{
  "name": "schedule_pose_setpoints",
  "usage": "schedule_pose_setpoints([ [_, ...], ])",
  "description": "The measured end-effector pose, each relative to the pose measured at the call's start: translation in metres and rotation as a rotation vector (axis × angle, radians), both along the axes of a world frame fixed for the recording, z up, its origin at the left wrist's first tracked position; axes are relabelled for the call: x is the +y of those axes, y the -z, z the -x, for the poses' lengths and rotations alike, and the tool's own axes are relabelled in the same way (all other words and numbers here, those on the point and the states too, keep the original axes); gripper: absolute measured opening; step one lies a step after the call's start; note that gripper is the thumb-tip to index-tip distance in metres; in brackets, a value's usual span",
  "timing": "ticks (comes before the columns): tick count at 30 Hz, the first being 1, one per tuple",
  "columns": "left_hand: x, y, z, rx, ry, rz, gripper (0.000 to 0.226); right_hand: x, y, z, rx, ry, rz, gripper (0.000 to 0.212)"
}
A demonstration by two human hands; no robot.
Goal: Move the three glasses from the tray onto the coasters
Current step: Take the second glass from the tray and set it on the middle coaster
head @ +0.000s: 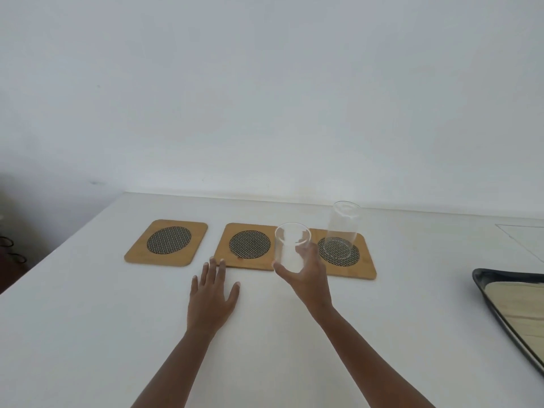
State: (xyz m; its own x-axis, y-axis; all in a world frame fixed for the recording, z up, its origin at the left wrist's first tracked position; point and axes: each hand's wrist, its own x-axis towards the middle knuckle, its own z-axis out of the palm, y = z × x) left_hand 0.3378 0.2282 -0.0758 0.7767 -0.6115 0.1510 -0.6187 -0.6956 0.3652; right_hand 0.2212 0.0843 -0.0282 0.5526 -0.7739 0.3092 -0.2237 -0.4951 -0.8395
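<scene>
Three wooden coasters with dark mesh centres lie in a row on the white table: the left coaster (166, 242), the middle coaster (248, 246) and the right coaster (365, 260). A clear glass (343, 229) stands upright on the right coaster. My right hand (309, 275) grips a second clear glass (291, 245) by its lower part, held above the table between the middle and right coasters. Flat on the table rests my left hand (212, 295), fingers spread, fingertips at the middle coaster's near edge. The dark-rimmed tray (500, 316) lies at the right edge, cut off by the frame.
A white wall rises behind the table. The table's left edge runs diagonally at the left, with dark objects (11, 251) beyond it. A faint rectangular outline (524, 237) marks the table at the far right.
</scene>
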Motion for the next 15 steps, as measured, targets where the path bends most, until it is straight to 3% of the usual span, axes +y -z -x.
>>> schedule_pose_setpoints([
  [15,-0.014,0.009,-0.040,0.013,0.052,0.059,0.062,-0.016,-0.012,-0.093,-0.079,-0.071,-0.091,0.069],
])
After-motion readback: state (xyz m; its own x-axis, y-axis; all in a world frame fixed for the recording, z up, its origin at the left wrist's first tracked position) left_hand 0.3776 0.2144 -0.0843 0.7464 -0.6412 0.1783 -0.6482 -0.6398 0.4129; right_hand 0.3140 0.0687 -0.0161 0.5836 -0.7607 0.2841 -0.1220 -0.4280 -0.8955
